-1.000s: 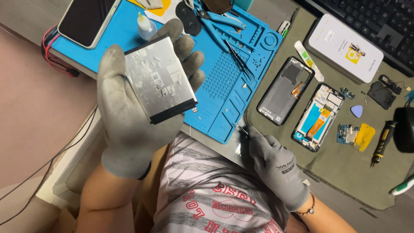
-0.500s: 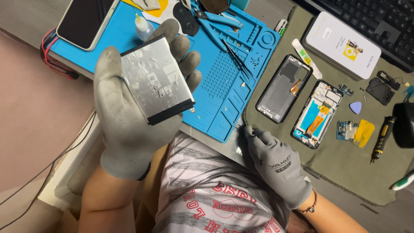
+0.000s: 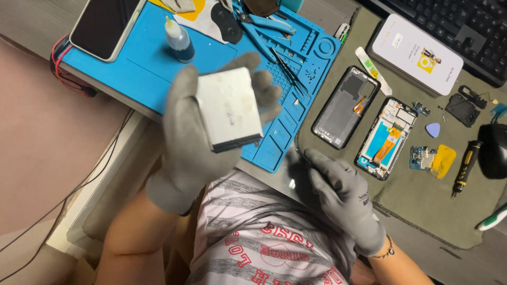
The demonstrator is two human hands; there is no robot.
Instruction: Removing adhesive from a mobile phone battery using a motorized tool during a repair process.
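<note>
The flat silver battery [image 3: 229, 108] is sitting in the left hand [image 3: 198, 142], above the near edge of the blue work mat [image 3: 158, 63] and in front of the person's chest. Its pale face is turning toward the camera and a dark strip is running along its lower edge. The gloved fingers [image 3: 264, 89] of this hand are wrapping around the far side of the battery while the thumb is pressing along its left edge, so the hand is closing firmly on it.

The right hand [image 3: 343, 198], also in a grey glove, is resting at the table edge, just beside the near corner of the blue mat. Its fingers are curling narrowly around thin tweezers [image 3: 299, 153], of which only the tip is showing.

On the grey cloth [image 3: 422, 206] to the right, a black phone back cover [image 3: 346, 105] and an opened phone frame [image 3: 385, 138] are lying side by side. Near them are lying a small circuit board [image 3: 422, 158], a yellow pick [image 3: 446, 161], a blue pick [image 3: 433, 130] and a screwdriver [image 3: 465, 168]. A white box [image 3: 417, 53] is lying further back, beside a black keyboard [image 3: 465, 26]. On the blue mat are standing a small bottle [image 3: 178, 37] and a dark phone [image 3: 105, 24], with blue pliers [image 3: 264, 24] near them
</note>
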